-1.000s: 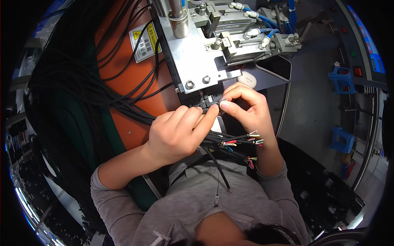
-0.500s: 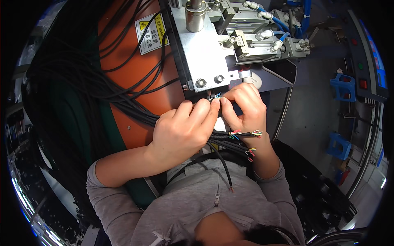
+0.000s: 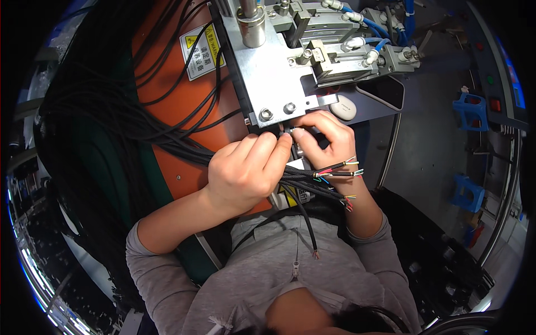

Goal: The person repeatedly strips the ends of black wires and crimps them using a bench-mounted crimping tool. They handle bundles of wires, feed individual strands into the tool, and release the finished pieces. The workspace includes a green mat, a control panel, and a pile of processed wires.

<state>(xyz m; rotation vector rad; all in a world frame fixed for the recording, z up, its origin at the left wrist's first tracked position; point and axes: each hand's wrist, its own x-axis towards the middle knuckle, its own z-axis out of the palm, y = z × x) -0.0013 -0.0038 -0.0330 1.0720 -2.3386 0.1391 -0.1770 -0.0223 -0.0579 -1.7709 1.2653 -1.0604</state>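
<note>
My left hand is closed, thumb and forefinger pinched at the lower edge of the machine's metal plate. Thin wires are in that pinch, though hardly any of them shows now. Facing it, my right hand is bent, its forefinger reaching under the plate's edge and its thumb close to the left fingertips. What the right fingers grip is hidden. A bundle of black cables runs beneath my left hand. Its stripped ends, with coloured wire tips, stick out beside my right wrist.
An orange panel with a warning label lies left of the machine. Pneumatic cylinders with blue hoses are at its right. Beyond are a white oval case, a phone, blue stools and a control panel.
The view has shifted slightly. My fingertips have moved closer under the plate's edge, and the coloured wires between them are now mostly hidden. The cable ends by my right wrist have spread a little.
</note>
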